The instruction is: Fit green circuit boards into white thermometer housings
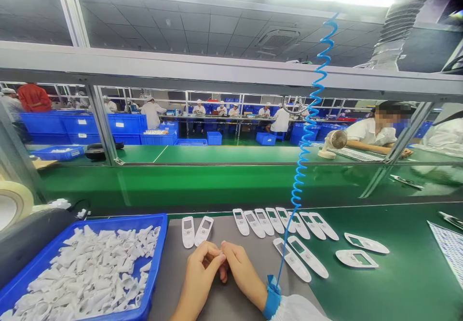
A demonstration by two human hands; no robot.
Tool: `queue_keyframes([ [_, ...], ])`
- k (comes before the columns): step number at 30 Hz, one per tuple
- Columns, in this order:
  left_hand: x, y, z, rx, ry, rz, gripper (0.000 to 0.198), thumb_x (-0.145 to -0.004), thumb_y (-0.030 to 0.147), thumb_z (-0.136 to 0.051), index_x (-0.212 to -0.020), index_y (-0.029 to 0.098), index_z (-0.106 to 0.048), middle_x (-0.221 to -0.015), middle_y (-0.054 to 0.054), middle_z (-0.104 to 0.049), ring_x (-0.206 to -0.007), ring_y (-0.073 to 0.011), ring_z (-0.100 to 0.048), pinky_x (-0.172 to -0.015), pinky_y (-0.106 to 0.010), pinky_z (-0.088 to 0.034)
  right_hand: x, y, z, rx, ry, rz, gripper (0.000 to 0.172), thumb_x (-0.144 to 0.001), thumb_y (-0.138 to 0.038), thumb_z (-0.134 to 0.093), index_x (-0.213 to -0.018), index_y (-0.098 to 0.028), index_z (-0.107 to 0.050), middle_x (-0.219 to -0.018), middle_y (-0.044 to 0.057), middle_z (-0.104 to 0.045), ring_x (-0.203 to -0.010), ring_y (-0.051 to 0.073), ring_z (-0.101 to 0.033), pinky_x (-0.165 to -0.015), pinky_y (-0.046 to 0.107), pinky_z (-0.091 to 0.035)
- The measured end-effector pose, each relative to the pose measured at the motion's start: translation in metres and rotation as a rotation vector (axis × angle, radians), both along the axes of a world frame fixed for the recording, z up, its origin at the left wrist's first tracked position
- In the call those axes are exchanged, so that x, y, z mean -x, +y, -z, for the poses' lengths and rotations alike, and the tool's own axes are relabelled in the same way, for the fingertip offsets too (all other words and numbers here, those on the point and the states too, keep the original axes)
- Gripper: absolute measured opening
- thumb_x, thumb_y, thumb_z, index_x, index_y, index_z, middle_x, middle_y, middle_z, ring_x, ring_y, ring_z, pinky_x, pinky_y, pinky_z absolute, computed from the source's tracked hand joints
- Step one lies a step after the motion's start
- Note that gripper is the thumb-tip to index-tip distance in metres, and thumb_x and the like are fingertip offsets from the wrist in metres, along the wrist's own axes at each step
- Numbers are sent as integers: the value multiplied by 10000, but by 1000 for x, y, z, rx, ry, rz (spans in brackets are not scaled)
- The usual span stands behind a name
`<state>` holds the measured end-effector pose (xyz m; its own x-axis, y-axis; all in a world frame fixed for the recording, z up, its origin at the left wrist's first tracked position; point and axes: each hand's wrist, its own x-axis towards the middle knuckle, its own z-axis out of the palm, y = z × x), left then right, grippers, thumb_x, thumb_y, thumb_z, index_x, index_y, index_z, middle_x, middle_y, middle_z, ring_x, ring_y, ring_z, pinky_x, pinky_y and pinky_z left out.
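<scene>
My left hand (203, 269) and my right hand (243, 269) meet over the grey mat (171, 268), fingertips pressed together. Both are closed, and whatever lies between the fingers is hidden. Just beyond them lie two white plastic housings, one upright (188, 232) and one slanted (204, 231), each with a window cut-out. A row of several similar housings (253, 224) runs along the mat's far edge to the right. Two longer housings (307, 257) lie right of my right hand. A blue wrist strap (272, 298) with a coiled blue cord (298, 176) circles my right wrist.
On the left stands a blue tray (159, 253) heaped with small white funnel-shaped parts (90, 268). A tape roll (14, 207) is at the far left. Two white housings (357, 258) lie on the green table at right. Across the belt are a small fan (334, 142) and a person (376, 130).
</scene>
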<state>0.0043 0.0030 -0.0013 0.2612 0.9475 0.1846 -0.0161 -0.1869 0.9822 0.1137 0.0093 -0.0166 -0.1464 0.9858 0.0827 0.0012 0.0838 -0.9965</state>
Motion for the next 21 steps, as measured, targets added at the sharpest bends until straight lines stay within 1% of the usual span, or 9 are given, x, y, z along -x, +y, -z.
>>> queue_keyframes([
  [2,0,0,0,10,12,0,174,-748,306,-497,-639,174,-468,-474,44,-513,-452,-110,-516,-509,-215,-383,0,0,0,0,1,-6,484,-768,-571,-322,-520,-169,-432,-367,-41,-437,-326,72,-410,-358,184,-322],
  [5,0,2,5,35,47,-57,181,-750,347,-479,-699,173,-482,-482,45,-502,-459,-106,-494,-493,-207,-374,0,0,-1,-5,7,-22,478,-769,-562,-331,-533,-162,-445,-383,-34,-456,-325,69,-411,-350,179,-318],
  [6,0,3,7,51,51,-81,191,-746,362,-476,-757,173,-492,-517,44,-503,-460,-102,-484,-482,-205,-372,1,0,-1,-2,16,-28,474,-765,-562,-337,-544,-159,-450,-395,-29,-469,-324,68,-412,-346,178,-319],
  [8,1,6,12,82,54,-111,281,-740,394,-464,-917,176,-486,-606,36,-507,-459,-95,-463,-458,-205,-368,1,1,0,8,40,-36,466,-756,-567,-348,-567,-155,-455,-415,-22,-490,-322,67,-414,-341,177,-325],
  [10,1,7,14,87,82,-117,347,-743,417,-442,-986,173,-483,-638,27,-506,-455,-91,-438,-452,-206,-361,1,1,0,16,64,-41,462,-748,-574,-355,-578,-155,-453,-420,-21,-495,-319,66,-412,-335,175,-326],
  [13,2,8,12,57,139,-95,326,-749,433,-423,-862,153,-545,-606,11,-519,-469,-96,-426,-473,-209,-356,2,1,-1,6,63,-44,466,-745,-577,-355,-574,-155,-452,-417,-21,-491,-317,63,-406,-326,170,-315],
  [16,2,7,8,49,141,-87,316,-739,443,-436,-792,152,-546,-612,3,-533,-485,-102,-437,-474,-207,-354,2,0,-3,5,44,-38,470,-745,-582,-349,-576,-157,-454,-410,-23,-486,-315,64,-401,-324,171,-310],
  [21,0,5,6,48,125,-108,348,-763,465,-371,-619,167,-477,-457,39,-426,-435,-98,-389,-453,-205,-319,3,-1,-3,-2,47,-60,470,-752,-579,-343,-573,-158,-451,-439,-10,-503,-330,65,-408,-338,176,-315],
])
